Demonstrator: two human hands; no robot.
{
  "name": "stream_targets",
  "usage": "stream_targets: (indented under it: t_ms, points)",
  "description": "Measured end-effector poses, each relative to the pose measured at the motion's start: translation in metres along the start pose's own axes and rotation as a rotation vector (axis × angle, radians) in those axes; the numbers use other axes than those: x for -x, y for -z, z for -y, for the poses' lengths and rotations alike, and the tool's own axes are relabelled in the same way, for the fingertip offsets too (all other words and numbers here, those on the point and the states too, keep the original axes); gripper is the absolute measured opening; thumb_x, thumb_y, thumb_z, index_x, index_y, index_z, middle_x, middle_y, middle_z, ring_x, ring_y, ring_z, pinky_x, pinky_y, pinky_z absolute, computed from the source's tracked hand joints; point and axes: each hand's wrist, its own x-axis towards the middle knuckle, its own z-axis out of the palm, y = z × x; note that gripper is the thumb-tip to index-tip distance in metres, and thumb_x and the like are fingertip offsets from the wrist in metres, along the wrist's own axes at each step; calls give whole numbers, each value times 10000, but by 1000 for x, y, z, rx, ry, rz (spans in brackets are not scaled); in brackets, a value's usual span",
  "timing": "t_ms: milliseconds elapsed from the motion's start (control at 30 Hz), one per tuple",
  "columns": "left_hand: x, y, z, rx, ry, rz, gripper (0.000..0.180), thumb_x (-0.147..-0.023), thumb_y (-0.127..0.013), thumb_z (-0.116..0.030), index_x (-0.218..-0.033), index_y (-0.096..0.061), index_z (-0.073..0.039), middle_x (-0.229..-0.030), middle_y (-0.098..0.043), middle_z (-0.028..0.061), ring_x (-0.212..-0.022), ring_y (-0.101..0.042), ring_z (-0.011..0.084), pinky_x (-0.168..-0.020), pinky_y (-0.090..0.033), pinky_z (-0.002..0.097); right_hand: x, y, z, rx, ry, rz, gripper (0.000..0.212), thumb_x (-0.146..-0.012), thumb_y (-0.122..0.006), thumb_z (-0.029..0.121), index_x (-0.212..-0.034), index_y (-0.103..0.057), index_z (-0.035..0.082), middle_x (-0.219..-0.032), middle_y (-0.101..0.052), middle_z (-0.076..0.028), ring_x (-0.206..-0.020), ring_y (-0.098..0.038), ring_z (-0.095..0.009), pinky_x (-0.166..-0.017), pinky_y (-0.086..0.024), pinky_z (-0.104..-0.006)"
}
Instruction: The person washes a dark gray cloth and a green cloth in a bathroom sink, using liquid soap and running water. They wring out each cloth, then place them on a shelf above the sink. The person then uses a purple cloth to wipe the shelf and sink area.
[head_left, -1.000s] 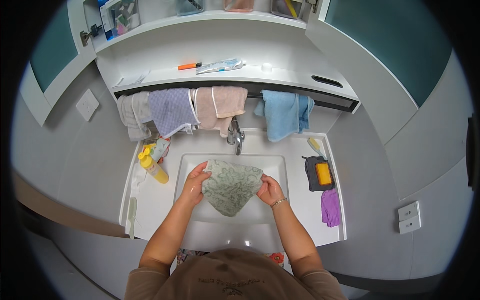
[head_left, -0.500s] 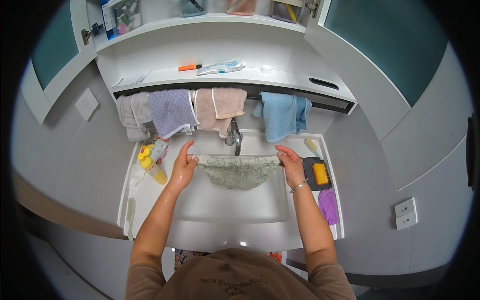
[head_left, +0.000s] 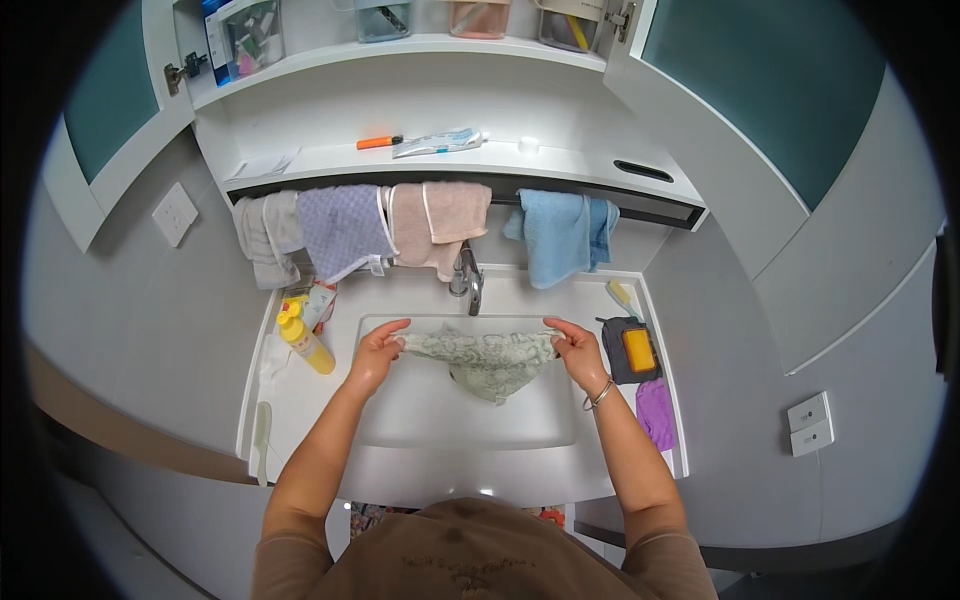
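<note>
A pale green patterned cloth [head_left: 484, 362] is stretched between my two hands over the white sink basin [head_left: 420, 425]. My left hand [head_left: 376, 360] pinches its left end and my right hand [head_left: 580, 356] pinches the right end, thumbs on top. The upper edge runs nearly level, while the lower part hangs in folds to a point right of centre. Just beyond the cloth stands the chrome faucet [head_left: 474, 282]. A bracelet [head_left: 600, 392] circles my right wrist.
Towels hang from the rail behind, among them a blue towel [head_left: 560, 240] and a purple towel [head_left: 345, 228]. A yellow bottle [head_left: 306, 340] and a comb [head_left: 263, 440] lie at left; yellow soap [head_left: 638, 351], a brush [head_left: 620, 293] and a purple cloth [head_left: 655, 412] at right. Cabinet doors hang open above.
Both hands have come slightly nearer to me and closer together. The cloth has moved with them; its lower part now hangs in a narrower, pointed shape.
</note>
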Motion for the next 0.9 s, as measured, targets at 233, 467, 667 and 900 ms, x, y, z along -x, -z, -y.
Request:
stream_targets:
  t_ms: [233,467,667,900]
  points:
    - [-5,0,-70,146,-100,-10,337,-837,-557,-52,-1174,-568,-61,-844,-604,-33,-736,-516,31,-696,-412,190,-3,3,55,48,83,-91,290,-841,-547,38,-1118,-630,63,-669,-509,75,-571,-387,-18,-535,-362,-175]
    - [15,0,-94,-573,-274,-56,241,-808,-588,-26,-1047,-616,-20,-763,-619,22,-715,-541,101,-646,-440,268,13,5,85,533,316,-143,211,-815,-588,97,-1013,-644,49,-748,-646,-110,-632,-596,-179,-583,-453,-276]
    - [44,-4,-139,-809,-602,-161,177,-789,-602,-33,-961,-638,-14,-737,-581,45,-712,-528,147,-663,-432,278,41,18,129,562,387,-27,110,-798,-630,95,-882,-643,24,-819,-628,-71,-769,-585,-141,-670,-469,-251]
    - [9,19,-39,-478,-435,194,90,-815,-589,-89,-885,-592,-32,-1038,-600,65,-891,-528,150,-844,-397,279,22,24,32,-28,-102,169,120,-859,-584,106,-951,-579,30,-831,-576,44,-786,-520,-52,-717,-430,-214]
